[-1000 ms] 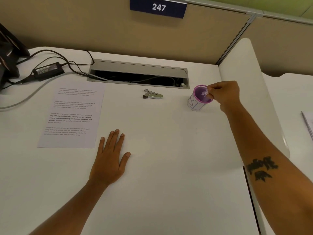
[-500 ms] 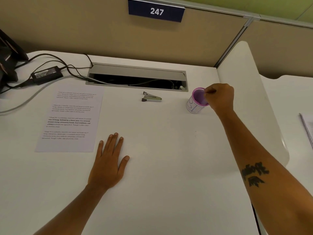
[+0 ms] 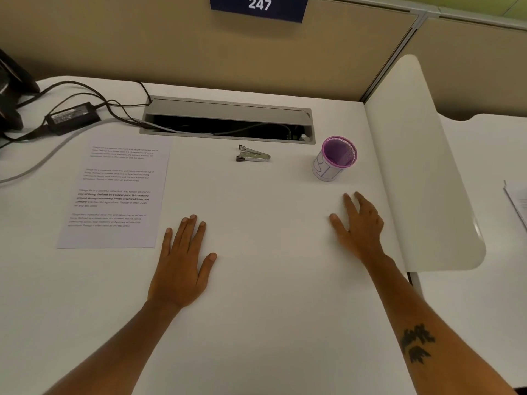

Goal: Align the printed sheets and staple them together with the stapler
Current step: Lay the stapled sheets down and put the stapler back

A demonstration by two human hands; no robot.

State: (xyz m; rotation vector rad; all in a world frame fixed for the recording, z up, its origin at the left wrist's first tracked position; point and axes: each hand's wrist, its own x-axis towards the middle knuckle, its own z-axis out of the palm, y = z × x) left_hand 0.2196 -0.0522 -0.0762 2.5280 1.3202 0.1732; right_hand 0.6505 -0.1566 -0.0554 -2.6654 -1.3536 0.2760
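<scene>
The printed sheets [image 3: 114, 192] lie flat on the left of the white desk [image 3: 271, 323], looking like one stack with text facing up. A small metal stapler [image 3: 253, 155] rests at the back middle, just in front of the cable slot. My left hand [image 3: 182, 260] lies palm down on the desk, fingers spread, to the right of the sheets and apart from them. Near the desk's right side my right hand [image 3: 359, 226] hovers or rests with fingers apart and holds nothing, below the purple cup.
A purple mesh cup [image 3: 335, 158] stands at the back right. An open cable slot [image 3: 228, 124] runs along the back. A power brick [image 3: 72, 116] and cables sit at the back left. A white divider panel [image 3: 422, 166] borders the right. More papers [image 3: 517, 201] lie far right.
My right hand left the rim of the purple cup and came back toward me, fingers now spread. The left hand stayed flat on the desk.
</scene>
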